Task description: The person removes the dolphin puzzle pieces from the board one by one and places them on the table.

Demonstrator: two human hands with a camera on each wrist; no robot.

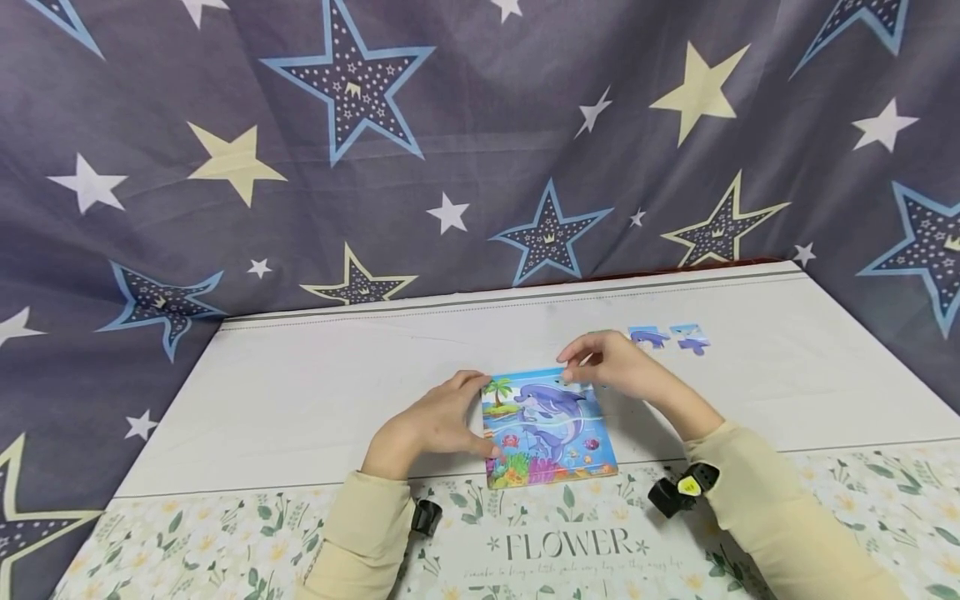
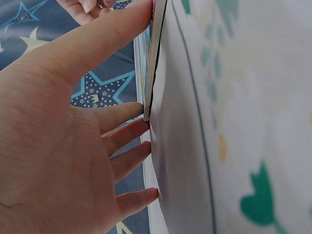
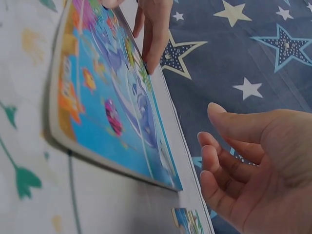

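A dolphin jigsaw puzzle in a thin flat board lies on the table in front of me. Along its left side stretches my left hand, thumb on the board near the lower left and fingertips at the upper left edge. In the left wrist view the fingers of this hand are spread, their tips against the board's edge and the tablecloth. My right hand hovers by the puzzle's upper right corner. Its loosely bent fingers hold nothing in the right wrist view.
Two loose puzzle pieces, a left one and a right one, lie behind my right hand. The white tablecloth has a floral front band with printed lettering. A star-patterned curtain hangs behind the table.
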